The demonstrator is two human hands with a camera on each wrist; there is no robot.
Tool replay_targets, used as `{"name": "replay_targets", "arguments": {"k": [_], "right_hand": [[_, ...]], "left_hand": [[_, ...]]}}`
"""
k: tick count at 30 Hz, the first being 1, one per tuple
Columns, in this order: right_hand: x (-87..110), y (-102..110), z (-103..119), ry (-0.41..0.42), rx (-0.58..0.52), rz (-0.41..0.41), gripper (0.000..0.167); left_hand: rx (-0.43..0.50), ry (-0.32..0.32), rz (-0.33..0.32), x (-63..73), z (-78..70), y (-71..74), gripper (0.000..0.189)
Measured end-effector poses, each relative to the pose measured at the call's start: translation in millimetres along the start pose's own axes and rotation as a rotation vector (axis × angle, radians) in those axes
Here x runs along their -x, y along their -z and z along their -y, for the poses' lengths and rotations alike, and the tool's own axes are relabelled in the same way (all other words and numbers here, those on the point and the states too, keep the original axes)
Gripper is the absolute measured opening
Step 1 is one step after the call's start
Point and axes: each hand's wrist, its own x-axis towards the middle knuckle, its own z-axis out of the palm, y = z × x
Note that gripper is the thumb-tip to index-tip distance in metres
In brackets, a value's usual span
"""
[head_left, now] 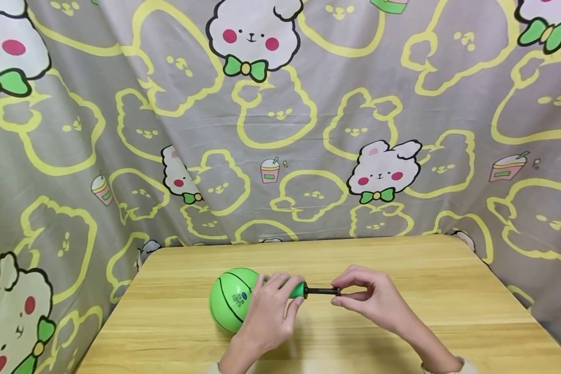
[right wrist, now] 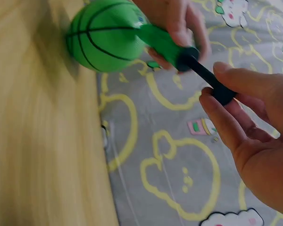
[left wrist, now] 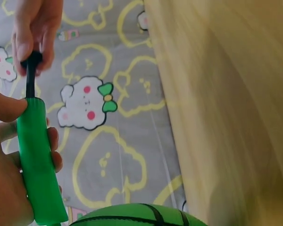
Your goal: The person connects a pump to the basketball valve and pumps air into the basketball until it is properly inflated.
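Note:
A green ball [head_left: 231, 301] with black seam lines sits on the table, left of centre. My left hand [head_left: 271, 311] grips the green barrel of a small hand pump [left wrist: 37, 160], fingers curled round it. The pump points at the ball; in the right wrist view its end meets the ball [right wrist: 104, 37], though the exact contact is too blurred to tell. A black rod sticks out of the barrel's other end. With thumb and fingertips my right hand [head_left: 376, 296] pinches the black handle [right wrist: 222, 94] at the end of that rod.
The light wooden table [head_left: 402, 332] stretches out under both hands. A grey curtain [head_left: 308, 135] with yellow outlines and white cartoon animals hangs behind the table and along its sides.

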Motion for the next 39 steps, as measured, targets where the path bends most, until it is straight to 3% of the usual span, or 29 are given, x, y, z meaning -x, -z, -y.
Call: {"name": "replay_targets", "arguments": {"k": [8,14,24,31,39], "right_hand": [[2.5,29,7,-0.008,0.045,0.016,0.028],[1.4,34,9,0.017,0.057,0.015,0.029],[0.0,23,6,-0.035,0.017,-0.086,0.028],[0.0,7,-1,0.028,-0.024,-0.097,0.030],[2.6,-10,-7,0.015,-0.006,-0.136,0.029]], "left_hand": [[-0.003,0.021,-0.048,0.4,13.5,6.3,0.027],[0.004,0.022,-0.063,0.1,13.5,7.9,0.027],[0.021,0.040,-0.082,0.0,8.6,5.4,0.029],[0.009,0.014,-0.097,-0.3,1.5,0.9,0.028],[-0.004,0.010,-0.075,-0.8,-7.2,-4.4,0.027]]}}
